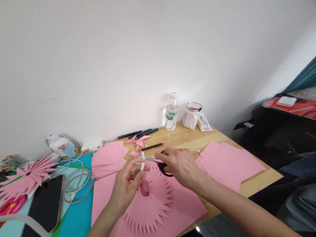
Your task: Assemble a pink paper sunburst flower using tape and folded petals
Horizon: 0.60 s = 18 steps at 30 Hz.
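My left hand pinches a narrow white strip, which looks like tape and curls over at its top. In my right hand are scissors with black handles, their blades pointing left at the strip. Whether the blades touch it I cannot tell. Beneath both hands, a round pleated pink paper flower with pointed tips lies on a large pink sheet. A small pink round piece shows at its centre, partly covered by my left fingers.
Pink sheets lie at right and left. Behind stand a water bottle, a white mug and several black pens. To the left are a phone, a coiled cable, pink scissors and another paper flower.
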Available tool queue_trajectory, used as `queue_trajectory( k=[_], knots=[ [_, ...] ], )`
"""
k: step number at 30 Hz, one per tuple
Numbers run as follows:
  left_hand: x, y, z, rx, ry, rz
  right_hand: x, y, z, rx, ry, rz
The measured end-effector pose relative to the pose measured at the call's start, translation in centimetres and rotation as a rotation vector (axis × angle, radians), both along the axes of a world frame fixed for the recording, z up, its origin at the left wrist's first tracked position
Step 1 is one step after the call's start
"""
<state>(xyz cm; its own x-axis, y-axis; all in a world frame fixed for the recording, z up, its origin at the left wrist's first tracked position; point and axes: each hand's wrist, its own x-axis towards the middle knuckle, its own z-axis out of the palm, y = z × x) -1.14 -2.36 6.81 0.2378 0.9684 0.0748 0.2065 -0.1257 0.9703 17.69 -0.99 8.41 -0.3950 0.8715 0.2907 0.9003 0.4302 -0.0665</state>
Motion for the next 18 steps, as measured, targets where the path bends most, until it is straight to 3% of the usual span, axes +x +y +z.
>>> queue_trajectory(
  k=[3,8,14,18],
  knots=[
    [-0.1,0.0,0.1,-0.011,0.019,-0.033,-0.1,0.0,0.5,-0.015,-0.044,-0.035],
    [0.0,-0.2,0.2,-0.056,-0.006,-0.07,0.5,1.2,1.0,0.226,0.011,-0.156],
    [0.3,-0.5,0.9,-0.01,-0.109,0.016,1.3,1.4,0.3,-0.122,0.304,-0.13],
    [0.3,-0.7,1.1,0.006,-0.103,-0.003,1.2,0.4,0.0,-0.182,0.288,-0.136]
  ],
)
